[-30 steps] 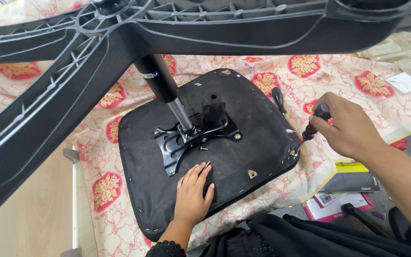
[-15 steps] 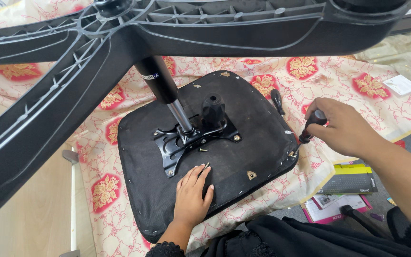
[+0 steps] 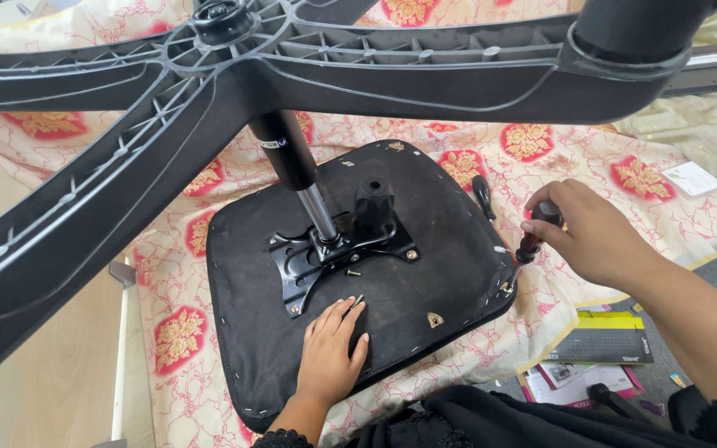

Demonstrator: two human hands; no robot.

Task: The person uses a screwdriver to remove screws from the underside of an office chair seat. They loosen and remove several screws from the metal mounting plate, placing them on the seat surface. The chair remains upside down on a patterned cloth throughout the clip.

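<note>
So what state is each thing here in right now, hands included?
Seat pad: upside down on the patterned cloth.
Mounting plate: lying on the seat underside, gas cylinder standing in it.
Star base: up in the air, atop the cylinder.
Loose screw: lying free beside the plate.
Left hand: flat, pressing on the seat.
Right hand: closed round a screwdriver, tip at the seat's edge.
</note>
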